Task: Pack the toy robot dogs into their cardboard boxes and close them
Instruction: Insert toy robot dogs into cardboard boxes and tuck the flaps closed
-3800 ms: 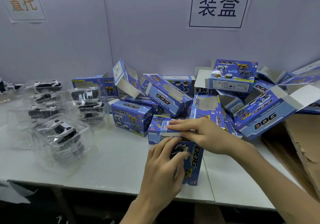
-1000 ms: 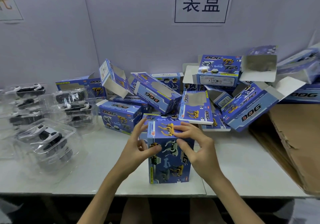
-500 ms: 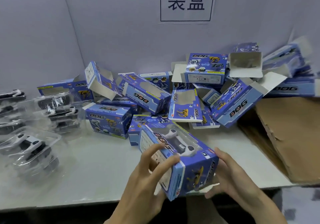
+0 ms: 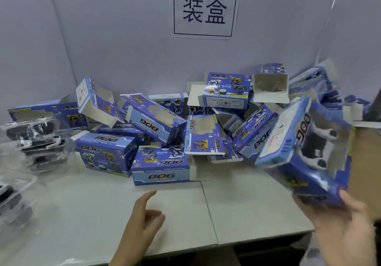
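A packed blue "DOG" box (image 4: 303,154) hangs tilted in the air at the right, a white and black toy robot dog showing through its window. My right hand (image 4: 342,224) holds it from below, fingers curled round its lower end. Over the near table my left hand (image 4: 144,216) hovers with relaxed fingers and holds nothing. Several empty blue boxes (image 4: 156,121) lie heaped along the wall, some with open flaps. At the left, toy dogs in clear plastic shells (image 4: 39,140) are stacked; they look blurred.
The white table (image 4: 226,208) has its front edge close to me. Behind the pile, the wall carries a paper sign with two characters (image 4: 205,10). At the far right, brown cardboard (image 4: 367,162) shows behind the held box.
My left hand has let go of the box. My right hand has carried the box up and to the right, away from the table's middle. The view turned a little to the left.
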A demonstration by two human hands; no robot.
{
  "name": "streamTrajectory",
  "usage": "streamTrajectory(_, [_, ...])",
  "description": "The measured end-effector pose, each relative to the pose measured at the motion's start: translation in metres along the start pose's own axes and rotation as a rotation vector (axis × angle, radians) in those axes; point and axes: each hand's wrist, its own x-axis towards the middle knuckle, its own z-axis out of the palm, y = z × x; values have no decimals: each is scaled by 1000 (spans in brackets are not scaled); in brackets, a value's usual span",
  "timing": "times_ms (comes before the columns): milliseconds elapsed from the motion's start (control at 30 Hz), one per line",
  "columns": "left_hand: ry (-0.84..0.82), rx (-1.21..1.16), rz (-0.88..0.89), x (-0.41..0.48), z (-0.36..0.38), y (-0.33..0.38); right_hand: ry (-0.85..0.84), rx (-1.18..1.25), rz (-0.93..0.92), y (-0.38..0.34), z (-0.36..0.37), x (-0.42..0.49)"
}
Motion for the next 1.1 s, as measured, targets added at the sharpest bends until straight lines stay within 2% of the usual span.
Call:
streamTrajectory(67, [12,28,-20,1,2,-1,85,-5,-102,0,3,18])
streamTrajectory(133, [17,93,5,-2,4,1,157,-238,-78,2,8,42])
streamTrajectory(200, [-5,172,39,-4,8,2,134,-525,15,6,10,61])
streamTrajectory(267, [-26,216,53,-4,10,3,51,-690,82,19,8,73])
streamTrajectory(367, [-20,227,84,-3,11,2,-5,-747,72,43,12,71])
streamTrajectory(533, [-47,261,104,-4,11,0,132,-801,0,63,38,92])
streamTrajectory(700, [-41,255,113,-2,11,-3,154,-781,98,84,64,136])
streamTrajectory(867, [-34,250,100,-1,11,-4,311,-807,-36,109,82,156])
streamTrajectory(1100, [-42,276,96,-2,11,-1,444,-926,-113,109,95,171])
